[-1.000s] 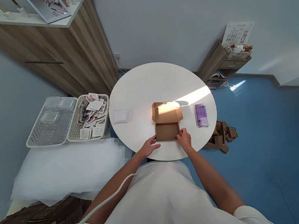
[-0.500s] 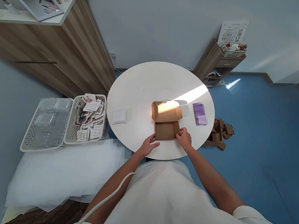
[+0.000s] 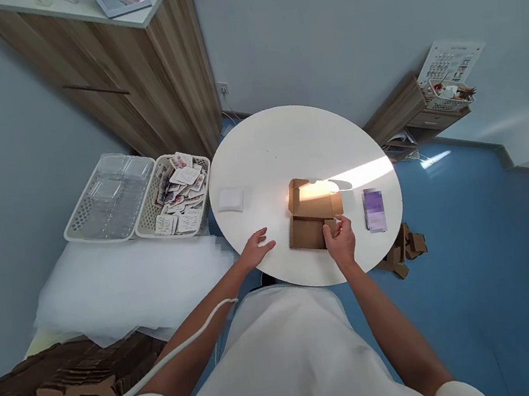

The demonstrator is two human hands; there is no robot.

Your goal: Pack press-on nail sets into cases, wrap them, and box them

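Note:
An open cardboard box [image 3: 307,234] lies on the round white table [image 3: 280,141], its lid [image 3: 314,199] folded back away from me. My right hand [image 3: 341,239] is at the box's right end, thumb and fingers closed on the side wall there. To the left of the box, and apart from it, my left hand [image 3: 256,251] hovers over the table's near edge with its fingers spread and nothing in them. A flat white packet [image 3: 230,199] rests at the table's left. On the right lies a phone-like flat rectangle [image 3: 374,210], purple and blurred.
Left of the table stand a basket of printed cards [image 3: 183,195] and a basket of clear plastic boxes [image 3: 109,197], beside white translucent sheets [image 3: 131,281]. Small cardboard boxes [image 3: 407,248] are on the floor at right. A wooden cabinet [image 3: 123,79] stands behind.
My left hand has come away from the box's left side. My right hand has shifted up along the right end and grips its wall. The whole view has swung left.

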